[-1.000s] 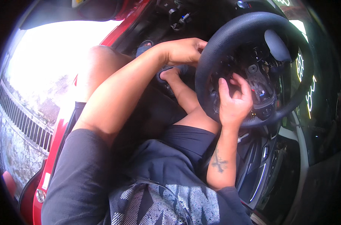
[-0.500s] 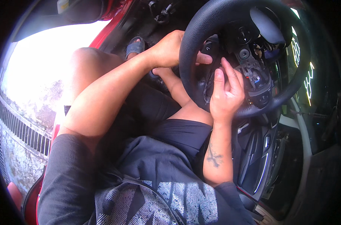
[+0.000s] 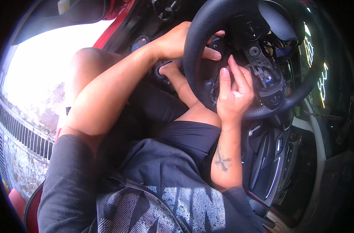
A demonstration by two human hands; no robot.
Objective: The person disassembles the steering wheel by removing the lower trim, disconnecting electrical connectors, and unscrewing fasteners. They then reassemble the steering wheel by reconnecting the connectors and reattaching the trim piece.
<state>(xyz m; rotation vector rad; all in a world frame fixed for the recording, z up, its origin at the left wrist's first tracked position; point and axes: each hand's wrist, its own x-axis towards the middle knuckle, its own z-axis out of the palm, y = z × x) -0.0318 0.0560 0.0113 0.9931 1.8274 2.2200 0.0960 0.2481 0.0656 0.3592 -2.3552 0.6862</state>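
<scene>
The black steering wheel point(image 3: 195, 46) has its centre cover off, baring a metal hub with a round bolt point(image 3: 254, 51) and black plastic parts. My left hand point(image 3: 177, 40) reaches behind the left side of the rim. Its thumb and one fingertip show apart inside the wheel, with nothing visible between them; the other fingers are hidden. My right hand point(image 3: 236, 91) is in front of the lower part of the wheel, palm facing left. Its thumb and forefinger point upward, apart, close to the left thumb. I see nothing held in it.
On the left is the open car doorway, with a red door frame point(image 3: 116, 29) and bright ground with a metal drain grate point(image 3: 23, 130). My legs and sandalled feet are below the wheel. The centre console point(image 3: 264, 163) lies to the right.
My left hand has risen slightly, and a fingertip now shows above its thumb. The right hand has barely moved, its thumb and forefinger still raised. More of one sandalled foot shows.
</scene>
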